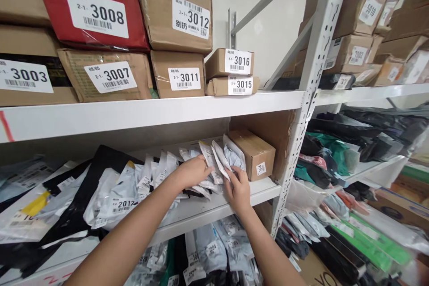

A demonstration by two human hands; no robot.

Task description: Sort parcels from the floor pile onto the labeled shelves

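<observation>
Below the forearms, on the lower shelf, grey mailers (212, 243) stand packed together, one labelled 3004. Both forearms reach across the front edge of the middle shelf (197, 225). At its left lie a large black bag (95, 174) and a clear-wrapped packet labelled 2012 (122, 194), with more labelled packets leaning in a row toward the hands.

The white packets (219, 163) stand tilted on this shelf, between that row and a brown carton (253, 152) that blocks their right side. They are thin, with creased, shiny wrapping; one shows a yellow patch at its top and printed text too small to read. The left hand (192, 172) is at their left, thumb and fingers against the packets; whether it grips one, I cannot tell. The right hand (238, 187) has its fingers spread, tips touching the packets.

Overhead, the upper shelf (161, 111) carries labelled boxes (182, 73). Beyond the perforated post (303, 98), another rack (368, 94) holds boxes and bagged goods.
</observation>
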